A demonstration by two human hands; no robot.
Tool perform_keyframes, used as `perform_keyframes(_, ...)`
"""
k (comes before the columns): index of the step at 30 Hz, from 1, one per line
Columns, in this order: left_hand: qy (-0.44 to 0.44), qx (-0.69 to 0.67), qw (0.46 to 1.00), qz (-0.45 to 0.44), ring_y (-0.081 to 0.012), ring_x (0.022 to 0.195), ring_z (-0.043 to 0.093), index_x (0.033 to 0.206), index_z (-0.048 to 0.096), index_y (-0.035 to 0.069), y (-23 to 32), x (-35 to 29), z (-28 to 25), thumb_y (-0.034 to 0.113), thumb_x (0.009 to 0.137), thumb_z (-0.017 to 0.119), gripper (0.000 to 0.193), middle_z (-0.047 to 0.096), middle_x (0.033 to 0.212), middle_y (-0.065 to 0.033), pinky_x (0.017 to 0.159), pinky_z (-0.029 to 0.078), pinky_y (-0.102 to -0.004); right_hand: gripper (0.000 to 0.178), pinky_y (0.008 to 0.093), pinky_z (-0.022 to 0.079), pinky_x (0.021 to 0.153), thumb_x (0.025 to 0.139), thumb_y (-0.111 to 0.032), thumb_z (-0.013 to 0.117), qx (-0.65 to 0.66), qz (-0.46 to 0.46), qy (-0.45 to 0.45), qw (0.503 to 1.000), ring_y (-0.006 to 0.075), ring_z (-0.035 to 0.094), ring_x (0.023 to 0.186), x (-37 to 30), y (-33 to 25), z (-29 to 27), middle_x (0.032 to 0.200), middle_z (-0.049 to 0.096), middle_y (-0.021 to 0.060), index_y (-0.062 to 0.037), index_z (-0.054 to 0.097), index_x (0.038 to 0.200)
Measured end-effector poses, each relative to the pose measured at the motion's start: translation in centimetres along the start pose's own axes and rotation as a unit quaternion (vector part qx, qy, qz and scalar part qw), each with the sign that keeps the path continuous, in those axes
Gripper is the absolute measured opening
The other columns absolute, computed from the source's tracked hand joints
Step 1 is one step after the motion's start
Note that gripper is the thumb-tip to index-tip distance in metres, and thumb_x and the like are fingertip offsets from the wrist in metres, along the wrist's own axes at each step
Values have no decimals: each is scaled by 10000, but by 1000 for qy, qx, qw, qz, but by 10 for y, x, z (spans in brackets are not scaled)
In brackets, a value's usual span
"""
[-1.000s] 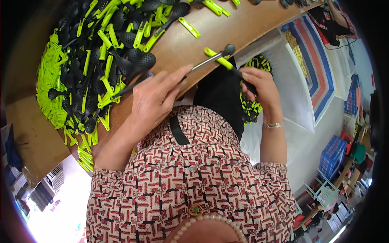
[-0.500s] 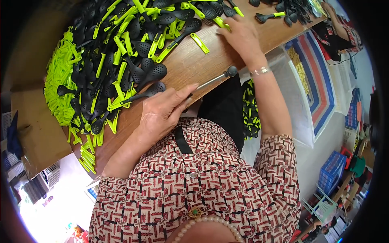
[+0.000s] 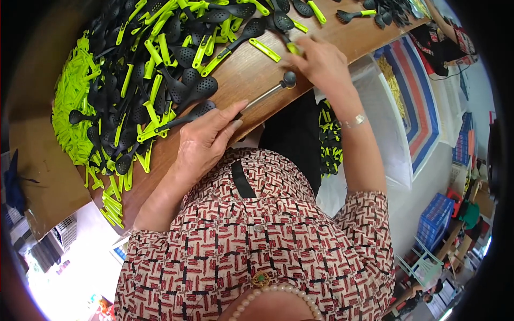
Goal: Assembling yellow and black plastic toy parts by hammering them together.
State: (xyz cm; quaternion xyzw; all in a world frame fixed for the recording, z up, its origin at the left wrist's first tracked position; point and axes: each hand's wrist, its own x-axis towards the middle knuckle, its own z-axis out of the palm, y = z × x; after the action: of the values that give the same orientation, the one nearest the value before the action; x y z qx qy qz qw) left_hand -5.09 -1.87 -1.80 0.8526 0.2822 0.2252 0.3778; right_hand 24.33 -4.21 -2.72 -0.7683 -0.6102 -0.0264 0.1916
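Note:
My left hand (image 3: 206,134) is closed around a small hammer (image 3: 267,93) with a thin metal shaft and a dark rounded head, held over the table's near edge. Further right, my right hand (image 3: 324,64) pinches the lime-green handle end of a black slotted spoon (image 3: 282,21), whose bowl points away from me. A loose lime-green handle piece (image 3: 265,50) lies on the wood left of my right hand. Another black slotted spoon (image 3: 199,111) rests just beyond my left hand, at the edge of the big pile.
Black utensils with green handles (image 3: 182,56) are heaped across the wooden table (image 3: 241,72). A mound of green handle pieces (image 3: 72,101) lies at the left beside cardboard (image 3: 51,182). More utensils (image 3: 331,139) sit below the table's edge. Another person's arm (image 3: 443,24) shows at far right.
My right hand has come nearer to me, drawing the slotted spoon's handle along. The hammer in my left hand has shifted a little left and away from me.

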Motion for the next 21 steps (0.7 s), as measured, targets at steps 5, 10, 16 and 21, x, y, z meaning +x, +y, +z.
perform_keyframes(5,-12,-1,1000,-8,-202,706,581,1316,658,84,9,-3,1,1,923,668,402,626,831,-134,702,486,-275,306,478,565,801,845,-316,644,-92,45,-51,993,392,694,876,53,6,28,924,726,172,-75,727,1012)
perform_keyframes(10,49,-22,998,16,-241,643,579,1288,683,109,-1,-9,6,16,897,708,402,597,773,-139,645,500,-329,330,408,545,636,830,-201,633,11,11,-69,997,321,696,702,52,28,10,773,713,157,-22,724,1091)
perform_keyframes(16,-3,-45,998,-32,-190,875,683,1303,663,61,6,-4,-1,4,930,659,377,725,1017,-137,835,512,-272,448,201,347,507,892,-103,659,560,176,-181,789,26,484,568,-1,31,-18,701,539,-54,10,626,1324)
perform_keyframes(21,-17,-45,998,-29,-194,944,701,1304,662,58,7,0,1,2,932,652,376,734,1086,-142,869,514,-281,459,251,526,694,908,-3,626,706,134,-91,689,151,674,807,-34,38,2,1102,729,146,13,584,1365)
